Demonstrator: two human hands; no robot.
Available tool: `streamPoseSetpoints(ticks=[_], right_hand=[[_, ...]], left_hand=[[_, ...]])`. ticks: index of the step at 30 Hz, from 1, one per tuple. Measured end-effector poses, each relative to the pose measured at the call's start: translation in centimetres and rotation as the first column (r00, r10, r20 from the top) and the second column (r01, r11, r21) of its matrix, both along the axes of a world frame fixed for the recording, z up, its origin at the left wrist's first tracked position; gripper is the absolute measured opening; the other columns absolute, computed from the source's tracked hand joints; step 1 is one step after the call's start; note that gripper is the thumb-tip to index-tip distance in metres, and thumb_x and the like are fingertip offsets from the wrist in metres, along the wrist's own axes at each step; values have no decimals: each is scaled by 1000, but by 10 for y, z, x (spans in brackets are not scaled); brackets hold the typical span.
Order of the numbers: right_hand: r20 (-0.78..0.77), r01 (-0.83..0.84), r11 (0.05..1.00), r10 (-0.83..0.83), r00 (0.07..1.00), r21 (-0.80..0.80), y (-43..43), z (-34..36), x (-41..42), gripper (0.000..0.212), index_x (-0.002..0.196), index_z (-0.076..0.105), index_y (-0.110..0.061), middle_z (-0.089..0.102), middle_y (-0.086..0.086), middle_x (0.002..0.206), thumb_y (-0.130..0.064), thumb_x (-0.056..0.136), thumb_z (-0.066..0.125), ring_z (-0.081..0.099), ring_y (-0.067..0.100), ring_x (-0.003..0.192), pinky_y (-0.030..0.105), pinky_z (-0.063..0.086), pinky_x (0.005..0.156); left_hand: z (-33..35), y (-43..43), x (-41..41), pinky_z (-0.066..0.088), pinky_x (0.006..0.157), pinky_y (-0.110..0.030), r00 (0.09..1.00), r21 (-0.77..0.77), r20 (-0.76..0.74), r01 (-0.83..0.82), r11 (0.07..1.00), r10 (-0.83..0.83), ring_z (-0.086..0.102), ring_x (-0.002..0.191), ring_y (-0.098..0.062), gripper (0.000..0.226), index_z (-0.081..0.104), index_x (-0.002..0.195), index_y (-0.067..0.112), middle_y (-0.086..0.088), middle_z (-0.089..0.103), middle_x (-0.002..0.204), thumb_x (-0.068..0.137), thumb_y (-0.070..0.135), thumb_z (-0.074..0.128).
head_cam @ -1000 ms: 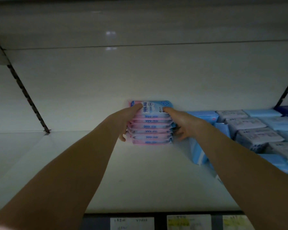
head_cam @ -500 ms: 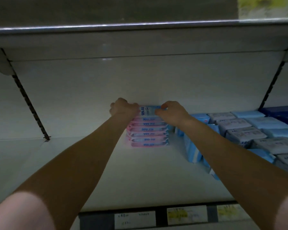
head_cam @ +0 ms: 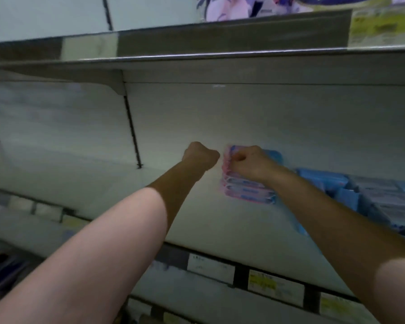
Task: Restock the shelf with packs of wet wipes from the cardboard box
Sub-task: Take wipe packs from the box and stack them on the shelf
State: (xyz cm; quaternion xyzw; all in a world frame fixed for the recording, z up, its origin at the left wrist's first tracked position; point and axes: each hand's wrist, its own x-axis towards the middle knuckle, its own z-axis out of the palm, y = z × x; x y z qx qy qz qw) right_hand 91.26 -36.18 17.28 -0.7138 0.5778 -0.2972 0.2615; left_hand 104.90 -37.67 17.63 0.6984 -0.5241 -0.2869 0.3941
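Heavy motion blur here, so we keep the detail coarse.

The stack of pink-and-blue soft wet wipe packs [head_cam: 246, 194] lies flat on the white metal shelf board [head_cam: 197, 218]. It sits near the pale back panel [head_cam: 220, 118], roughly mid-bay.

The right hand [head_cam: 250, 163] is on top of the stack, fingers curled over its upper left corner and gripping the top packs. The right forearm crosses the stack's right end and hides it from us.

The left hand [head_cam: 200, 157] is balled into a fist with nothing visible in it. It is just left of the stack, with a gap between them.

Around it:
- **Right side:** light blue rectangular packs [head_cam: 323, 181] start just right of the stack, some standing on edge, and box it in there. Grey-white flat packs [head_cam: 384, 197] lie further right.
- **Behind:** one more blue pack [head_cam: 275, 156] shows behind the right hand, against the back panel.
- **Left side:** a dark slotted upright rail [head_cam: 132, 134] runs down the back panel, well left of the left hand.
- **Above:** a grey upper shelf [head_cam: 220, 59] overhangs the bay. It carries purple-pink printed packaging [head_cam: 232, 8], and a yellow price tag [head_cam: 381, 26] sits on its front edge.
- **Front edge:** white and yellow paper price labels [head_cam: 274, 284] line the front of the board, too blurred for us to read.
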Motion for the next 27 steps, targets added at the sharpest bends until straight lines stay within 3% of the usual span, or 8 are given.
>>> streamPoseSetpoints(ticks=[3,7,11,13,17,20,23,27], right_hand=[[-26,-121,992,122,992,29,14,-5,15,18,98,70,-7,69,10,96,-17,90,57,64,24,90,31,49,74],[-16,-215,977,214,977,-10,37,-10,40,27,114,68,-11,66,4,114,-18,89,60,61,21,102,27,48,86],[-14,-366,930,367,930,24,65,-15,86,27,113,68,-14,65,3,115,-20,87,61,60,21,102,28,48,86],[-6,-432,901,433,901,39,82,-16,113,26,112,68,-15,65,3,114,-21,88,61,60,21,101,27,47,85],[-46,-550,835,550,834,29,125,-10,167,20,103,70,-16,67,3,103,-24,88,59,61,20,92,27,48,79],[-60,-641,767,641,765,22,161,-10,209,21,102,72,-15,69,6,106,-23,88,59,62,22,97,31,51,85],[-62,-724,690,724,687,27,204,-15,254,24,104,72,-11,68,7,105,-24,87,61,62,23,98,34,52,86],[-67,-816,575,818,571,65,278,-29,319,25,106,71,-12,68,4,100,-23,88,59,62,20,89,29,50,74]], left_hand=[[0,30,14,46,69,-28,995,4,0,-97,995,97,56,81,-25,24,60,103,-2,-11,60,96,87,16,64],[-4,66,38,43,53,-23,973,36,34,-229,973,228,51,61,-17,13,54,89,3,-7,56,79,87,14,60],[-10,117,74,43,70,-26,923,76,29,-384,920,383,61,101,-27,33,57,118,-1,-15,62,117,90,17,57],[-14,144,95,45,78,-30,888,80,7,-458,885,459,59,113,-30,37,56,123,-2,-17,60,124,91,16,58],[-20,204,139,46,72,-27,794,53,38,-608,792,607,63,103,-29,35,61,115,-2,-15,66,114,86,17,64],[-23,254,175,46,70,-27,733,81,39,-680,729,679,63,101,-28,36,61,117,-1,-14,65,113,87,19,63],[-30,311,213,48,61,-27,664,106,34,-746,658,747,63,81,-24,32,64,108,0,-14,68,102,83,20,65],[-43,397,258,48,70,-29,517,133,27,-850,510,855,63,87,-27,33,64,109,2,-16,67,101,84,23,68]])
